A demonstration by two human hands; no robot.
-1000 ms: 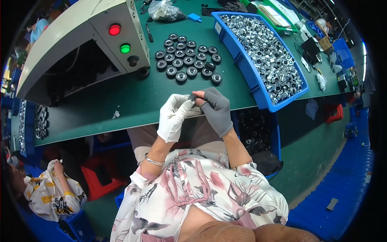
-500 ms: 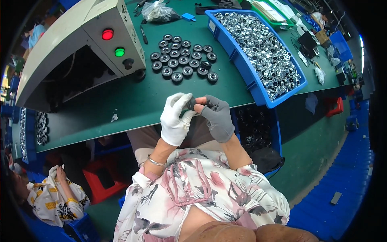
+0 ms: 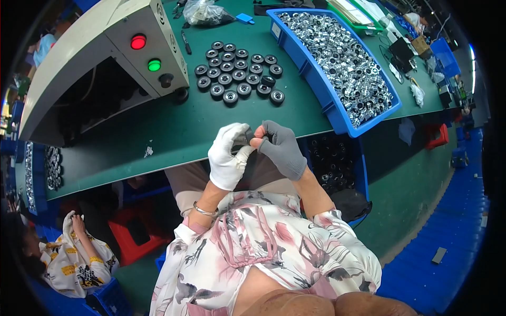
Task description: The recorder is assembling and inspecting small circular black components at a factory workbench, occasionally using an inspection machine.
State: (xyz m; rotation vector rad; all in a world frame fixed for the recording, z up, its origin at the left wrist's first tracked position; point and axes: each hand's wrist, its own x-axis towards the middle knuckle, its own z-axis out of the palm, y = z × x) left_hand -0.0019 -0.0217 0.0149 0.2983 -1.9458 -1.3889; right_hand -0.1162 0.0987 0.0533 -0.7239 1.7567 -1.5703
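My left hand [image 3: 227, 155], in a white glove, is closed around a small black wheel [image 3: 249, 137], which sits mostly hidden between its fingers and thumb. My right hand [image 3: 282, 150], in a grey glove with bare fingertips, meets it from the other side, thumb and forefinger bent against the wheel's edge. Both hands are in front of my body, by the near edge of the green table [image 3: 200, 121]. Beyond them, several finished-looking black wheels [image 3: 226, 66] with silvery centres lie flat in loose rows; one [image 3: 268, 81] rests tilted on its neighbours.
A blue tray [image 3: 337, 113] heaped with shiny silver rims stands at the right. Under the table edge sits a bin of black parts [image 3: 332, 163]. To the left is a pale machine [image 3: 121, 31] with red and green lights. A co-worker's patterned sleeve [image 3: 79, 258] shows lower left.
My right fingers have curled and shifted slightly against the wheel, opening a gap behind the thumb. My left fingers have bent further over it. The things on the table stay in place.
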